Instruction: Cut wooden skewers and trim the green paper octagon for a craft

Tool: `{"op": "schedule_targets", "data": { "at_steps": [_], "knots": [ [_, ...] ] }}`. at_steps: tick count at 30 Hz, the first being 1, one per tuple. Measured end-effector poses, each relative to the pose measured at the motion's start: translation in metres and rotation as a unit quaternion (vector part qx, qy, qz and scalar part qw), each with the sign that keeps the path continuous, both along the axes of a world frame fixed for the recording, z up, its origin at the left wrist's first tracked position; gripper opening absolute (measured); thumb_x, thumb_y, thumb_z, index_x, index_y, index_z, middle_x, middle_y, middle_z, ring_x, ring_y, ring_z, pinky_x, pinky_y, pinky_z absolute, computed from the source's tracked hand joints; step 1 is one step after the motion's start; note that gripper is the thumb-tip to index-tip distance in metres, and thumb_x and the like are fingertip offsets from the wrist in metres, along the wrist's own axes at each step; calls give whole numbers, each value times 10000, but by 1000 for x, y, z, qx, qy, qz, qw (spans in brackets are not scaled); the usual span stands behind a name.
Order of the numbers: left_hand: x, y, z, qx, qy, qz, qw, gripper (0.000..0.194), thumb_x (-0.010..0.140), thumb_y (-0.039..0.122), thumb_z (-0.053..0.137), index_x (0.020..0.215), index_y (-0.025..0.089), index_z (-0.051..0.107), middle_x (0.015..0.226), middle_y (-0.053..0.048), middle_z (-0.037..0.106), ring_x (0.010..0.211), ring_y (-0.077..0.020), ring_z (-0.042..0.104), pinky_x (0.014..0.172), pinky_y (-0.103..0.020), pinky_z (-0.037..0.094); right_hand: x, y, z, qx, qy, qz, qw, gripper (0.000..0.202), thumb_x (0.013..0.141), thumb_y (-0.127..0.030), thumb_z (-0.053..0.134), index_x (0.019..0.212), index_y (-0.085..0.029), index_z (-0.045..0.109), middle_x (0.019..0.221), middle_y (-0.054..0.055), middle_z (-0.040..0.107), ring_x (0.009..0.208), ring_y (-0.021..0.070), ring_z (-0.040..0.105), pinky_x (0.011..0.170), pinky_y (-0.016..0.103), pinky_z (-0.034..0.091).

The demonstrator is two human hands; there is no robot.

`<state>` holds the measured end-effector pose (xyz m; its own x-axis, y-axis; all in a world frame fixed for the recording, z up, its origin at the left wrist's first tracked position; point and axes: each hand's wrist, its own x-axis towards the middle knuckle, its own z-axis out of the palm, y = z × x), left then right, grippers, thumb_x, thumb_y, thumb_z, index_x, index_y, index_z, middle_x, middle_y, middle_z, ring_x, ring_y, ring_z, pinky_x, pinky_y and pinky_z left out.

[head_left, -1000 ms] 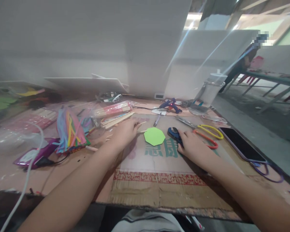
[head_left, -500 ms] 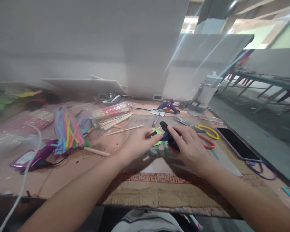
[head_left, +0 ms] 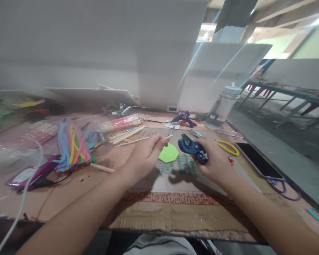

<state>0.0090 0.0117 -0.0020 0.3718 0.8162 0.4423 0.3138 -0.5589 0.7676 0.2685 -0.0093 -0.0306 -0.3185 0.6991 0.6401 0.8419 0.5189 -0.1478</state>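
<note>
Between the thumb and fingers of my left hand (head_left: 151,150) is a thin wooden stick (head_left: 169,137), its short end poking out to the right. My right hand (head_left: 214,159) is wrapped round a dark blue hand tool (head_left: 191,147), held above the cardboard with its head toward the left. The stick and the tool are apart. Under and between the hands a bright green polygon piece (head_left: 168,153) lies flat on the cardboard mat (head_left: 149,209). Scissors with a yellow handle (head_left: 228,147) are partly hidden behind my right hand.
Behind are a blue glue gun (head_left: 184,119) and a clear bottle (head_left: 223,106). A phone (head_left: 259,161) lies at right. At left are loose sticks (head_left: 127,134), colourful pipe cleaners (head_left: 74,147), a purple packet (head_left: 34,173) and a white cable (head_left: 29,184).
The tool in my right hand has moved right, away from the stick. My left hand has shifted slightly left with the stick. The green piece is now more fully visible.
</note>
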Motion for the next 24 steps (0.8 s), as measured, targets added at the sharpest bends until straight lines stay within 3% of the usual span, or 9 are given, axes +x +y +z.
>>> {"op": "schedule_targets", "data": {
  "at_steps": [6,14,19,24],
  "knots": [
    [7,0,-6,29,16,-71,997,217,1017,276,454,1008,193,654,985,-39,708,933,-199,634,830,-311,466,-14,-8,4,2,-2,42,999,494,775,-164,626,1254,-186,507,1125,138,635,1040,313,619,886,452,509],
    [16,-10,-11,42,9,-99,994,220,815,31,416,745,184,558,741,-4,609,765,-164,582,706,-263,441,-19,-15,8,18,-23,48,998,382,754,-133,582,1132,-174,539,943,103,675,842,279,657,716,388,522],
    [14,-11,-12,54,11,-102,993,206,800,34,419,723,185,536,705,2,563,720,-157,553,677,-259,426,-17,-17,8,20,-28,50,998,345,762,-132,569,1104,-171,555,897,90,670,798,262,648,686,366,498],
    [10,-11,-11,65,35,-128,989,223,894,101,419,801,175,607,810,-41,642,819,-187,608,754,-298,477,-16,-18,12,61,-56,54,995,361,744,-156,563,1105,-162,540,905,110,654,789,272,615,676,375,469]
  ]
}}
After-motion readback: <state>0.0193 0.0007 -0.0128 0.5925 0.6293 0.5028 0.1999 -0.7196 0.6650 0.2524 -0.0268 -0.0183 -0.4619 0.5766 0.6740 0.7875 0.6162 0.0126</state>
